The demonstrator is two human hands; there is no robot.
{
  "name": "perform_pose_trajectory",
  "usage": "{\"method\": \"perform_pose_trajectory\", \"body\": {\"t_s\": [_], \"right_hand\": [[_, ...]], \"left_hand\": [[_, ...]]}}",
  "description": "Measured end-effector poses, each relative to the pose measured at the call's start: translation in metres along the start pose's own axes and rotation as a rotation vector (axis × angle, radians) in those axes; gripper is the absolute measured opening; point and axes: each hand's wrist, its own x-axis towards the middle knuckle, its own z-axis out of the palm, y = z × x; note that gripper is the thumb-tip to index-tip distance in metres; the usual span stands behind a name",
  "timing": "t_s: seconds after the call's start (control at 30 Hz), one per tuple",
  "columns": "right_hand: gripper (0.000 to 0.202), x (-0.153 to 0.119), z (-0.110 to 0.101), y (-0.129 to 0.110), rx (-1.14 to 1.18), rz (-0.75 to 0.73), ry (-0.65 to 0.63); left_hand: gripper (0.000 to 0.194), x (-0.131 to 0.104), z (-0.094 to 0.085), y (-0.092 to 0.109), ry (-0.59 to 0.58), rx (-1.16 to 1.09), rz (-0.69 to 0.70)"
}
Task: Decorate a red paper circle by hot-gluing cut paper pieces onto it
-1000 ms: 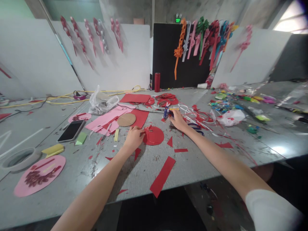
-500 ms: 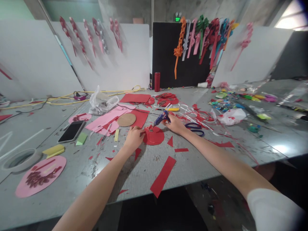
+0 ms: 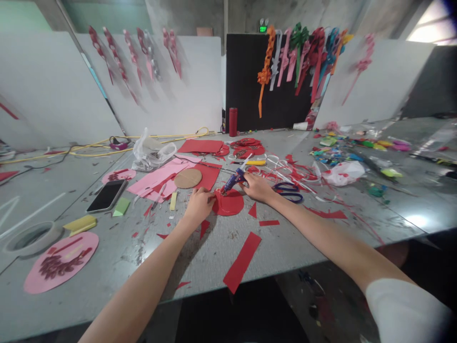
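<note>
In my right hand (image 3: 257, 186) is a blue hot glue gun (image 3: 234, 180), its nozzle pointing down at the upper part of a red felt disc (image 3: 230, 206). A pale glue stick (image 3: 247, 162) sticks up out of the gun's back end. My left hand (image 3: 200, 205) pinches the left edge of the disc against the table, fingers together. Small raised pieces lie near the nozzle, too small to make out. Just behind my left hand rests a round cardboard disc (image 3: 188, 178), overlapping red felt (image 3: 210, 175).
Blue-handled scissors (image 3: 291, 193) lie by my right wrist. A phone (image 3: 107, 195), a tape roll (image 3: 32, 238) and a pink disc with brown loops (image 3: 62, 262) are at left. A red strip (image 3: 243, 262) overhangs the front edge. A red flask (image 3: 233, 122) stands behind.
My right hand has shifted slightly left with the glue gun, which is now tilted more steeply, its nozzle further left over the disc. My left hand stays put.
</note>
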Motion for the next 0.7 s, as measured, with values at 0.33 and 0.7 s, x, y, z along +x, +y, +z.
{"method": "perform_pose_trajectory", "body": {"t_s": [0.33, 0.7], "right_hand": [[0.037, -0.0009, 0.0061, 0.0044, -0.041, -0.047, 0.005], [0.035, 0.0008, 0.0031, 0.0030, -0.031, -0.062, -0.025]], "left_hand": [[0.030, 0.0006, 0.0014, -0.0011, -0.001, -0.027, 0.000], [0.030, 0.0006, -0.0022, 0.0016, -0.015, -0.008, 0.009]]}}
